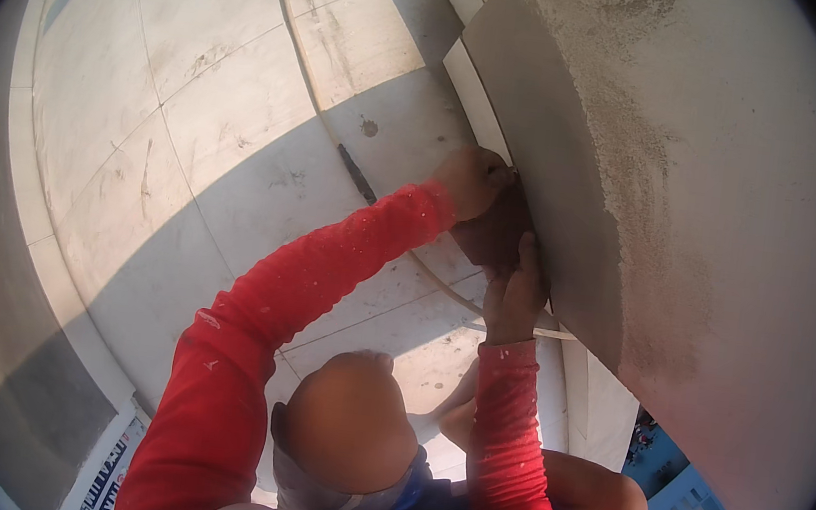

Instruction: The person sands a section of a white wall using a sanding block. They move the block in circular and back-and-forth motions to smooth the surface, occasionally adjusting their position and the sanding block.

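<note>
A dark reddish-brown flat piece [495,228] is held low against the grey plastered wall face [548,170], by its bottom edge. Whether it is a sheet or a tile I cannot tell. My left hand [477,180] is closed at its upper end, with the fingers curled in beside the wall. At the lower end, my right hand [516,293] grips it with fingers pointing up along the wall side. Part of the piece is hidden by both hands.
A pale hose [300,56] with a dark joint [357,175] runs over the tiled floor [216,82] and passes beneath my left forearm. White skirting [476,97] lines the wall's foot. Rough, unsmoothed plaster [629,169] borders the grey face. My bent knee [349,420] is below my arms.
</note>
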`<action>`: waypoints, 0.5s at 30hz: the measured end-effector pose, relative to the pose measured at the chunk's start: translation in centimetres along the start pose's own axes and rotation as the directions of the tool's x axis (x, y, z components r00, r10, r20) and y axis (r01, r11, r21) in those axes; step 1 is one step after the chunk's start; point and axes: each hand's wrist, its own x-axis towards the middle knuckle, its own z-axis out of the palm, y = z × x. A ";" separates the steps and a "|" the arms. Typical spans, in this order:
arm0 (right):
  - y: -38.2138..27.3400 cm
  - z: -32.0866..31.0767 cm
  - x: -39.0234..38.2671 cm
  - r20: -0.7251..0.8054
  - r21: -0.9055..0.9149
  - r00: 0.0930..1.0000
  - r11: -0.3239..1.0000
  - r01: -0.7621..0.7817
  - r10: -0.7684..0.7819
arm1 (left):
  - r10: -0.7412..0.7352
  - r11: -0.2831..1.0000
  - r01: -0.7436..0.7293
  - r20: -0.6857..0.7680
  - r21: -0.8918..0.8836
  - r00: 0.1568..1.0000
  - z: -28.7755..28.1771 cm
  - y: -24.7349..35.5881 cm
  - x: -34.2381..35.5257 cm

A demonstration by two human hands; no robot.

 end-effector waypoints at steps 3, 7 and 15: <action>2.0 7.9 2.3 0.068 0.002 0.998 1.000 0.001 -0.001 | 0.004 0.981 0.003 -0.035 0.196 0.999 -7.4 0.1 3.9; 1.2 18.2 4.5 0.004 0.014 0.998 0.998 -0.064 0.064 | -0.114 0.916 0.167 -0.161 0.366 0.980 -14.4 2.9 8.4; -3.4 17.0 -4.2 0.484 -0.738 0.758 0.670 0.085 0.437 | -0.461 0.882 0.401 -0.639 -0.250 0.615 -14.2 3.8 -11.0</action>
